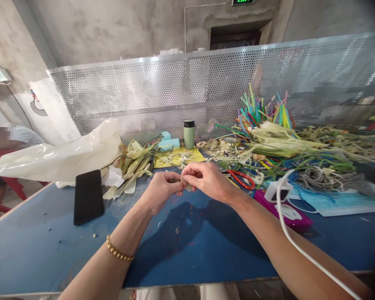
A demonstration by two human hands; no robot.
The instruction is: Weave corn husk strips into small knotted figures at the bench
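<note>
Over the middle of the blue table, my left hand and my right hand meet fingertip to fingertip. Both are closed in a pinch around something small and pale greenish, mostly hidden by the fingers, so its kind cannot be made out. Just beyond the hands lies a yellow sheet with pale scraps on it. Red-handled scissors rest to the right of my right hand. Dried corn husks lie to the left, past my left hand.
A black phone lies at left near a white plastic bag. A green bottle stands behind the hands. At right are husk heaps, colourful pipe cleaners, a purple power strip and a white cable. A perforated metal screen closes the back.
</note>
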